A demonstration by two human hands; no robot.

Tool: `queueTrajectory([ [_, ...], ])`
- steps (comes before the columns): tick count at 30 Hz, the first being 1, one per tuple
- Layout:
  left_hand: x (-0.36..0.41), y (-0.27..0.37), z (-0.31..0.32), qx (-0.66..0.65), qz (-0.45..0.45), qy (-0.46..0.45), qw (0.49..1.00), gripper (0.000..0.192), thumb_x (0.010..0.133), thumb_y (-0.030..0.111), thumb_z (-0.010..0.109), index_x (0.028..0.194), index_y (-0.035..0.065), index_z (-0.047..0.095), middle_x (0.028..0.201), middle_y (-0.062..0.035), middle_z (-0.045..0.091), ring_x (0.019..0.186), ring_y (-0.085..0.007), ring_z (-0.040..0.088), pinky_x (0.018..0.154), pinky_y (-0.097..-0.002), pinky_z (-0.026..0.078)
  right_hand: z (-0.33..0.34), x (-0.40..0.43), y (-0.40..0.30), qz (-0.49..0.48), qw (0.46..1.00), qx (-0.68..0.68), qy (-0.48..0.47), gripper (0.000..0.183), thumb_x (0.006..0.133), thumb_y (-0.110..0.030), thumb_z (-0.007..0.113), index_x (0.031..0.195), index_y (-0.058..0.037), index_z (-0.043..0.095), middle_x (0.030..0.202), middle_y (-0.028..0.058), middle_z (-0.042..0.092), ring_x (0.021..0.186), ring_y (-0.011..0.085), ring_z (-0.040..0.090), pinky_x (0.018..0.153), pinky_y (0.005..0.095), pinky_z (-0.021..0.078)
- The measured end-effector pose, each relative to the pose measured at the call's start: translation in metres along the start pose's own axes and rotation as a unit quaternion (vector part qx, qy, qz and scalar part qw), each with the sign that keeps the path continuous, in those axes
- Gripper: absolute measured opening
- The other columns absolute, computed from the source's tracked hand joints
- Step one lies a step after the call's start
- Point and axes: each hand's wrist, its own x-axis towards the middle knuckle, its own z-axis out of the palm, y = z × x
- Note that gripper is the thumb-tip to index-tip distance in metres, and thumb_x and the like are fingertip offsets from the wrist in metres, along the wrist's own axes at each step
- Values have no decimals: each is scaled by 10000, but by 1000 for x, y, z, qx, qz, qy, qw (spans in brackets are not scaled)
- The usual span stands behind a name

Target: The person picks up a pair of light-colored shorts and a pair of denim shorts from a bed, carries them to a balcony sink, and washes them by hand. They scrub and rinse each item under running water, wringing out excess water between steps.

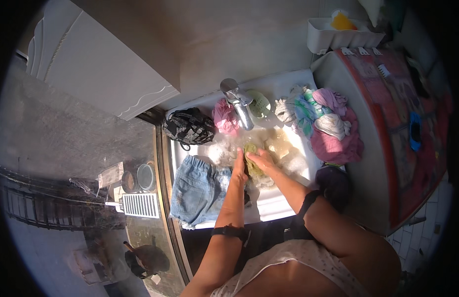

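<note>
Over a white sink basin with brownish, sudsy water, my left hand and my right hand hold a wet yellow-green cloth between them. Its lower part hangs at the foam. Light blue denim shorts lie on the sink's left side, below a black and grey patterned fabric bundle. A pink cloth sits left of the chrome faucet. At the right edge are heaped a white and green cloth and a dark pink garment.
A pale green perforated dish stands behind the faucet. On the right is a covered appliance or cabinet with a blue brush-like item; a white caddy hangs above. A window frame borders the left side. Dark fabric hangs at the right.
</note>
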Motion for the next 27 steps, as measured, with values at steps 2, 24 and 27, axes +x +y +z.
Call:
queueTrajectory([
  [2, 0, -3, 6, -14, 37, 85, 996, 551, 880, 528, 465, 1177, 65, 500, 1063, -116, 579, 928, -243, 580, 805, -345, 480, 26, -25, -8, -129, 988, -79, -6, 295, 726, -280, 635, 939, -77, 604, 1071, 180, 551, 918, 352, 562, 779, 415, 450],
  [24, 7, -12, 3, -172, 168, -56, 969, 476, 945, 453, 354, 1211, 84, 493, 1088, -107, 569, 966, -230, 552, 891, -377, 433, 30, -41, -28, -274, 947, -157, 65, 260, 718, -293, 643, 837, -78, 560, 878, 190, 499, 767, 388, 554, 715, 463, 441],
  [27, -3, -22, 27, -188, 195, -86, 959, 369, 949, 329, 369, 1175, 67, 496, 1025, -105, 579, 916, -230, 570, 833, -379, 464, 19, -20, -45, -289, 937, -186, 59, 221, 714, -244, 628, 860, -88, 571, 905, 184, 498, 797, 393, 555, 680, 483, 449],
])
